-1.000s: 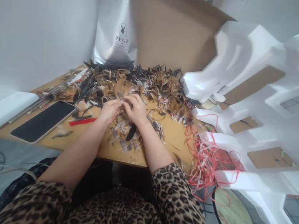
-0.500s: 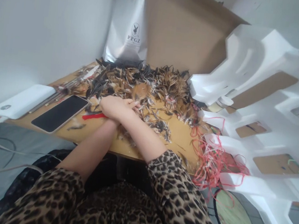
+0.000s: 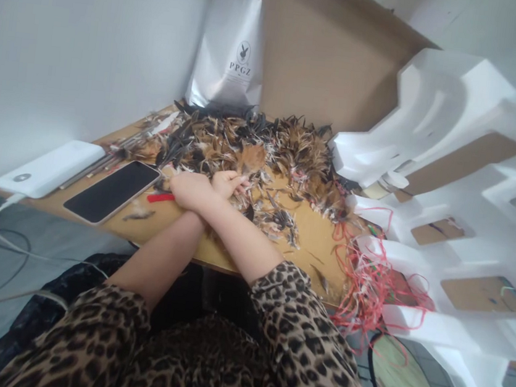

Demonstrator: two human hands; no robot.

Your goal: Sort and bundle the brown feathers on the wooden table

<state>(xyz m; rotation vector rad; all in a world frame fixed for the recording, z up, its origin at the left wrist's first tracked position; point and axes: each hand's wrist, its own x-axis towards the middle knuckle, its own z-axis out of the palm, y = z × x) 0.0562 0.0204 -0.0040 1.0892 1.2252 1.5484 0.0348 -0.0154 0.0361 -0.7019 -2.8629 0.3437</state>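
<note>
My forearms are crossed, the right lying over the left. My left hand [image 3: 228,184] is closed in a pinch on the base of a brown feather bunch [image 3: 253,157], which fans out upward. My right hand [image 3: 189,190] is further left, its back towards me and its fingers mostly hidden; it is nearest the red strip [image 3: 160,197] and the phone. Behind both hands spreads a pile of brown and black feathers [image 3: 227,137]. Loose short feathers [image 3: 283,221] lie on the tabletop right of my left hand.
A phone [image 3: 111,191] and a white power bank [image 3: 51,168] with a cable lie at left. A silver bag [image 3: 227,53] stands at the back. Tangled pink string [image 3: 364,280] and white foam pieces [image 3: 444,115] are on the right. A round green-topped object [image 3: 404,384] is below.
My right hand has left the feather bunch and crossed leftward over my left arm. My left hand keeps the bunch. The view has shifted, so everything sits further right.
</note>
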